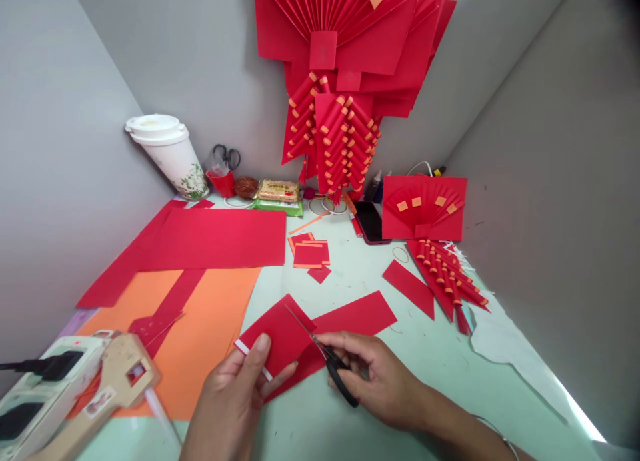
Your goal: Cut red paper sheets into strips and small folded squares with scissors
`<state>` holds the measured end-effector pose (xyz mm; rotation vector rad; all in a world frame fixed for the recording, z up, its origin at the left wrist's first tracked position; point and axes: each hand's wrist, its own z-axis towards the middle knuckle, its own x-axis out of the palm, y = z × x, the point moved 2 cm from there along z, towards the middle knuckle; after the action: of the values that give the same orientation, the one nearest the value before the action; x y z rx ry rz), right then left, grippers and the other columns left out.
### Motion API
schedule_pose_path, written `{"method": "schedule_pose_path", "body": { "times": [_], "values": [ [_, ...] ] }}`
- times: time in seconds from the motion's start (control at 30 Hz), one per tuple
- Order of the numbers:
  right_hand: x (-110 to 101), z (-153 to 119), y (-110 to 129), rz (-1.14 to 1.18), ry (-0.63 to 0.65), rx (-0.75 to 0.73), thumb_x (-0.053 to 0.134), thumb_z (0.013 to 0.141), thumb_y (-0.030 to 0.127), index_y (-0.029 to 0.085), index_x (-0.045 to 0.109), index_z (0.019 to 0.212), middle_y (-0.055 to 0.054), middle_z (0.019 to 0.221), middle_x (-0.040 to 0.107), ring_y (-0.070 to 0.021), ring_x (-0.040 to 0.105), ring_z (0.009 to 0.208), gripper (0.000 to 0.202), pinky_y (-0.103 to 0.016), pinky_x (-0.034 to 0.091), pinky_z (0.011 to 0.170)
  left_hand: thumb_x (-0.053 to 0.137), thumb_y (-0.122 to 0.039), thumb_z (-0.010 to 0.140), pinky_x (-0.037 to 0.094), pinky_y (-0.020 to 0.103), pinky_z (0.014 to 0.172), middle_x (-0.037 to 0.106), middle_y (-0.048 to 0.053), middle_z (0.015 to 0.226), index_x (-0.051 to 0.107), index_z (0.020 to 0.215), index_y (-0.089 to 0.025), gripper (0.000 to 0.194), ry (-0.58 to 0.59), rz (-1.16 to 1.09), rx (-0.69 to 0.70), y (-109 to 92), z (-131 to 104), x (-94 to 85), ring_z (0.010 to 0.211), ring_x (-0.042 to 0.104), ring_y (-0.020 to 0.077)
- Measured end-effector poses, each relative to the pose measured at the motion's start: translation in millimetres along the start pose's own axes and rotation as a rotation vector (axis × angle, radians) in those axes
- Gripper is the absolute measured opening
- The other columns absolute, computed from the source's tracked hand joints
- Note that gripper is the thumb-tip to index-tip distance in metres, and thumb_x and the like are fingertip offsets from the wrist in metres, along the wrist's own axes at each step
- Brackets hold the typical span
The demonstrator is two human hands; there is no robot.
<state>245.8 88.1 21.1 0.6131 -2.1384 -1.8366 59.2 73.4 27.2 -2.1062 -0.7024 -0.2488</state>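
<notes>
Between thumb and fingers, my left hand (pixel 245 388) grips a red paper piece (pixel 280 331) with a white strip along its lower left edge. My right hand (pixel 367 374) holds small scissors (pixel 336 368) with black handles. The blades lie at the upper right part of that paper, pointing up and left. Beneath both hands, a longer red paper strip (pixel 357 314) rests on the table, partly covered. Just beyond, small red paper squares with orange edges (pixel 311 255) lie in a loose pile.
At left are red sheets (pixel 225 240), orange paper (pixel 220 308), a glue gun (pixel 125 374) and a power strip (pixel 55 374). Finished red paper decorations (pixel 350 54) hang at the back wall. A white cup (pixel 167 154), phone (pixel 371 222) and red strip (pixel 407 288) are nearby.
</notes>
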Motion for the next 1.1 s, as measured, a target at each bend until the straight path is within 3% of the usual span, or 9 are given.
{"method": "schedule_pose_path", "body": {
  "times": [0.17,0.33,0.53,0.7,0.9,1.1],
  "values": [
    [1,0,-2,0.005,-0.002,-0.012,0.058,0.079,0.016,0.02,0.066,0.125,-0.001,0.081,0.065,-0.0097,0.046,0.059,0.047,-0.021,0.039,0.053,0.081,-0.04,0.072,0.062,0.032,0.071,0.079,0.006,0.096,0.076,0.094,-0.022,0.028,-0.005,0.015,0.019,-1,-1,-0.7,0.095,0.073,0.0287],
    [0,-1,-1,-0.012,-0.005,-0.061,0.056,0.08,0.015,0.019,0.066,0.125,-0.002,0.083,0.067,-0.0118,0.055,0.066,0.046,-0.023,0.045,0.061,0.081,-0.046,0.068,0.063,0.042,0.07,0.08,0.009,0.088,0.075,0.097,-0.021,0.039,-0.076,0.069,0.076,-4,-3,4.8,0.087,0.074,0.0341],
    [-1,-1,-3,-0.036,-0.015,-0.012,0.061,0.078,0.016,0.021,0.068,0.122,0.0,0.077,0.063,-0.0095,0.045,0.057,0.044,-0.021,0.037,0.052,0.078,-0.05,0.064,0.063,0.047,0.068,0.08,0.009,0.08,0.074,0.099,-0.023,0.045,-0.166,0.109,0.146,-7,-1,8.5,0.081,0.075,0.036],
    [0,-1,-8,0.021,-0.051,-0.003,0.066,0.079,0.023,0.021,0.069,0.117,-0.001,0.082,0.064,-0.0117,0.049,0.064,0.038,-0.024,0.042,0.058,0.079,-0.047,0.066,0.063,0.047,0.071,0.08,0.008,0.083,0.075,0.097,-0.024,0.039,-0.122,0.131,0.105,0,0,3.6,0.084,0.075,0.0359],
    [2,0,-7,0.097,-0.031,-0.006,0.061,0.08,0.022,0.019,0.068,0.119,-0.002,0.081,0.067,-0.0131,0.057,0.067,0.039,-0.026,0.047,0.064,0.079,-0.036,0.073,0.061,0.039,0.08,0.079,0.007,0.098,0.077,0.089,-0.022,0.022,0.055,0.095,0.015,6,0,0.6,0.097,0.072,0.0312],
    [-1,-1,-7,0.073,-0.032,0.037,0.062,0.082,0.023,0.02,0.068,0.12,-0.002,0.08,0.068,-0.0136,0.058,0.066,0.039,-0.027,0.047,0.063,0.079,-0.032,0.075,0.062,0.038,0.079,0.079,0.005,0.096,0.078,0.085,-0.024,0.013,0.052,0.083,0.022,3,-3,1.5,0.098,0.072,0.0299]
  ]
}}
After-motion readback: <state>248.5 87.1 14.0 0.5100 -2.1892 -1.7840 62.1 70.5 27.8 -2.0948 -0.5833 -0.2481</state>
